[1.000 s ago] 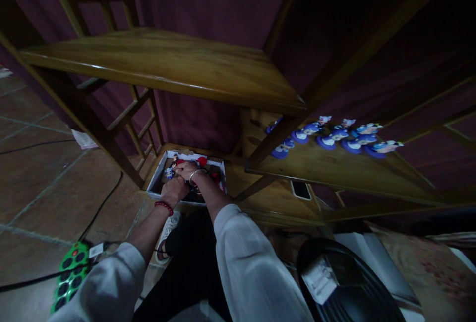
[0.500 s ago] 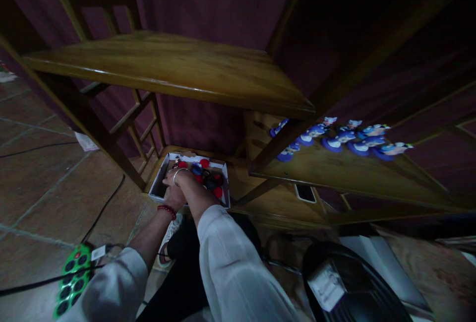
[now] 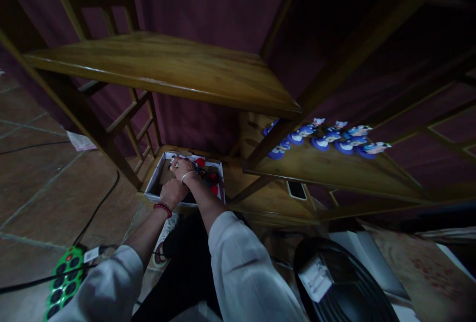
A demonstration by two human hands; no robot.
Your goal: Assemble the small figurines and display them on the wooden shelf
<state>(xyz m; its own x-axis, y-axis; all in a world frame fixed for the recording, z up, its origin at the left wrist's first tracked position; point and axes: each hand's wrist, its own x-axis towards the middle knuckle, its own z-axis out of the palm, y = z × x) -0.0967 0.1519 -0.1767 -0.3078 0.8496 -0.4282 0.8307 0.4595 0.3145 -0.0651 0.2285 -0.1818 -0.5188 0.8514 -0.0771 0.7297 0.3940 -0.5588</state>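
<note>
A shallow white cardboard box (image 3: 222, 183) stands on the bottom wooden shelf, holding several small figurines with red round bases (image 3: 200, 162). My right hand (image 3: 183, 167), with a silver bangle, reaches over its back left part. Its fingers are curled round a small figurine (image 3: 172, 164), of which only a bit shows. My left hand (image 3: 173, 193), below a red bead bracelet, is closed at the box's front edge, just under my right wrist. What the left fingers hold, if anything, is hidden.
Blue-based figurines (image 3: 327, 139) stand in rows on the right shelf (image 3: 334, 173). A phone (image 3: 296, 190) lies lower down. A wooden shelf (image 3: 163, 69) overhangs the box. A green power strip (image 3: 64, 282) and cables lie on the floor at left; a black stool (image 3: 353, 282) is at right.
My right hand has moved up and deeper into the box, over the figurine at its back left. My left hand has shifted slightly and stays low. The view has turned a little to the right.
</note>
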